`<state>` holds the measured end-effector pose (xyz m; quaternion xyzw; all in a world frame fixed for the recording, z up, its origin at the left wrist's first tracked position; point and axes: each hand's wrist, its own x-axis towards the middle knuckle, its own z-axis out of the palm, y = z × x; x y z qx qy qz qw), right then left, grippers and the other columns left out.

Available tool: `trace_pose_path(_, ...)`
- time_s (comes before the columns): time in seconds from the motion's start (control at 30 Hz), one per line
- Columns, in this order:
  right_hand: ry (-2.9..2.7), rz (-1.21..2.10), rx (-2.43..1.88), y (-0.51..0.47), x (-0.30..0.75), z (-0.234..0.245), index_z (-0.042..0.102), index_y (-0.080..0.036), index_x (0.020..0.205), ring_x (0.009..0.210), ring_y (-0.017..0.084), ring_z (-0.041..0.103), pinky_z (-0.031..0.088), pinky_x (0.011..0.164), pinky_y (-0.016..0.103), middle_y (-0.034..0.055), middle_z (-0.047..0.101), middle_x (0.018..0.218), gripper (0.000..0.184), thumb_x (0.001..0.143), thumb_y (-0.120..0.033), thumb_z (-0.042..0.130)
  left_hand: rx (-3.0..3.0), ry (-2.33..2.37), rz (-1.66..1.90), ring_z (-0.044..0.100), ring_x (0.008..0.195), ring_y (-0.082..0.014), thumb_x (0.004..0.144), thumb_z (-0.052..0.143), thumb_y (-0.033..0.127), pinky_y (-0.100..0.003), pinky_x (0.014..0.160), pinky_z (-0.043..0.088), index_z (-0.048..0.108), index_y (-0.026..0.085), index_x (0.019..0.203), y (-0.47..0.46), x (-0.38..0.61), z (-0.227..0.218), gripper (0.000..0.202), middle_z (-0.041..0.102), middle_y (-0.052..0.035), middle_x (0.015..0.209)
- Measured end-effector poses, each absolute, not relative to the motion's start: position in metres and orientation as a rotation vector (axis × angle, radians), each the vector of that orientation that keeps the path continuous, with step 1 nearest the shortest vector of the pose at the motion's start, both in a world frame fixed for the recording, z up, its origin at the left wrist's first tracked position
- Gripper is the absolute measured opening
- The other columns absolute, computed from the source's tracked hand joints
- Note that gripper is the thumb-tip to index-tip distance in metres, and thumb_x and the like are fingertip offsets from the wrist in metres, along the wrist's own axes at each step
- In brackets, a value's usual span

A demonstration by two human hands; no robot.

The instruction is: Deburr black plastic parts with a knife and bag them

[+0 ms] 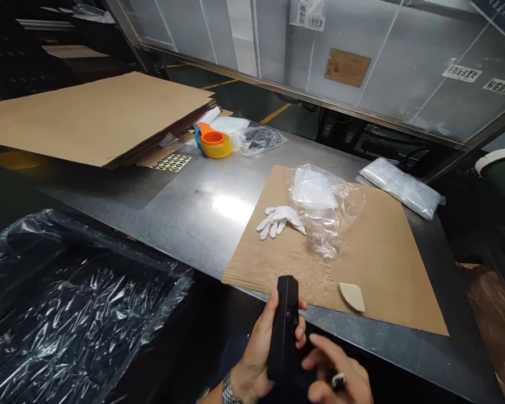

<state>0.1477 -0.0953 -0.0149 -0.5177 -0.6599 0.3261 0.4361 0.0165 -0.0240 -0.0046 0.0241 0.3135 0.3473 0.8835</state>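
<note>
My left hand [258,348] is wrapped around a black, slim, box-shaped device [284,328], held upright in front of the table edge. Its exact kind does not show. My right hand [340,367] is just right of the device, fingers apart and partly curled, slightly blurred. A small pale and dark item, perhaps a ring, shows at one of its fingers. Beyond the hands, a cardboard sheet [387,264] carries a white glove [281,220], a clear plastic bag [326,224] with white contents [313,188], and a beige wedge-shaped pad [352,297].
Stacked cardboard sheets [96,115] overhang the metal table [185,210] at left. Behind them are an orange-yellow tape dispenser [214,143], a sticker sheet [171,163] and a bagged black item [261,138]. A plastic-wrapped pack [402,185] lies right. Black plastic sheeting [76,308] fills the lower left.
</note>
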Motion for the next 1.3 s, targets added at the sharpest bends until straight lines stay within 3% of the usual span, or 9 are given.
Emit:
trace_pose_path(0.1, -1.637, 0.739, -1.487, -0.093, 0.161, -0.004, 0.047, -0.022, 0.126, 0.048, 0.012, 0.057, 0.046, 0.045, 0.019, 0.0000, 0.061, 0.064, 0.062, 0.088, -0.063, 0.021, 0.273, 0.783, 0.779, 0.049, 0.048, -0.0098, 0.084, 0.041, 0.056, -0.022, 0.048, 0.038, 0.055, 0.015, 0.110, -0.029, 0.016, -0.003, 0.051, 0.058, -0.0029, 0.065)
trace_pose_path(0.17, -1.693, 0.591, -1.607, -0.090, 0.164, 0.003, 0.053, -0.022, 0.119, 0.062, 0.014, 0.062, 0.049, 0.054, 0.021, 0.0034, 0.065, 0.077, 0.053, 0.093, -0.053, 0.020, 0.347, 0.889, 0.825, 0.049, 0.048, -0.0087, 0.084, 0.044, 0.054, -0.021, 0.045, 0.037, 0.040, 0.025, 0.129, -0.034, 0.016, 0.001, 0.053, 0.059, -0.0021, 0.078)
trace_pose_path(0.23, -1.808, 0.452, -1.685, -0.086, 0.165, 0.011, 0.058, -0.023, 0.110, 0.071, 0.015, 0.063, 0.049, 0.061, 0.023, 0.0043, 0.066, 0.085, 0.038, 0.095, -0.040, 0.027, 0.390, 0.937, 0.816, 0.048, 0.048, -0.0080, 0.085, 0.043, 0.053, -0.021, 0.045, 0.036, 0.029, 0.030, 0.136, -0.038, 0.016, 0.005, 0.058, 0.057, -0.0014, 0.081)
trace_pose_path(0.43, -2.158, 0.252, -1.717, -0.082, 0.168, 0.022, 0.059, -0.019, 0.103, 0.063, 0.016, 0.056, 0.045, 0.054, 0.024, 0.0044, 0.060, 0.072, 0.028, 0.094, -0.029, 0.035, 0.410, 0.959, 0.709, 0.048, 0.049, -0.0080, 0.085, 0.042, 0.053, -0.021, 0.046, 0.037, 0.028, 0.032, 0.138, -0.043, 0.011, 0.004, 0.058, 0.057, -0.0010, 0.078)
trace_pose_path(1.3, -2.281, -0.026, -1.778, -0.083, 0.173, 0.019, 0.063, -0.019, 0.105, 0.060, 0.013, 0.054, 0.037, 0.050, 0.023, 0.0021, 0.056, 0.066, 0.031, 0.093, -0.036, 0.040, 0.400, 0.979, 0.668, 0.045, 0.047, -0.0076, 0.080, 0.048, 0.058, -0.020, 0.044, 0.034, 0.031, 0.032, 0.138, -0.046, 0.010, 0.002, 0.065, 0.055, 0.0006, 0.072)
